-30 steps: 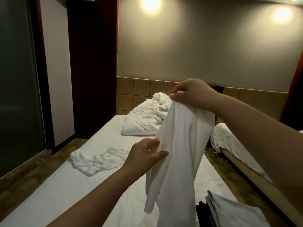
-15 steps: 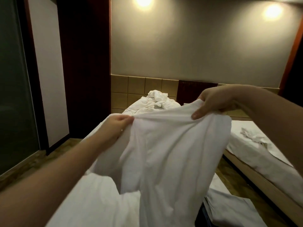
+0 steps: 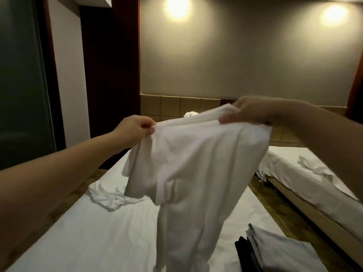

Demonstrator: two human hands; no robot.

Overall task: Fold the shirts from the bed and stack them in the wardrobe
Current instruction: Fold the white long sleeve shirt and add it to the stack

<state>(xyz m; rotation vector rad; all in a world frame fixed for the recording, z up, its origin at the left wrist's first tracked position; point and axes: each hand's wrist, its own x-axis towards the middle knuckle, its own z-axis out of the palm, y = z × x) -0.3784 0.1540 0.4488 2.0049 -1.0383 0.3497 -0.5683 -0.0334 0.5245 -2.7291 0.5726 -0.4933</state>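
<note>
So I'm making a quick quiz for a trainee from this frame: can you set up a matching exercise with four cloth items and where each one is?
Things:
1. white shirt
2. crumpled white garment
3. folded grey stack
4. rumpled white cloth

Places:
A. near right corner of the closer bed
B. on the second bed, to the right
C. held up in the air by the left hand and right hand
D. lying on the left side of the closer bed

Pairs: 1-C, 2-D, 3-A, 4-B
</note>
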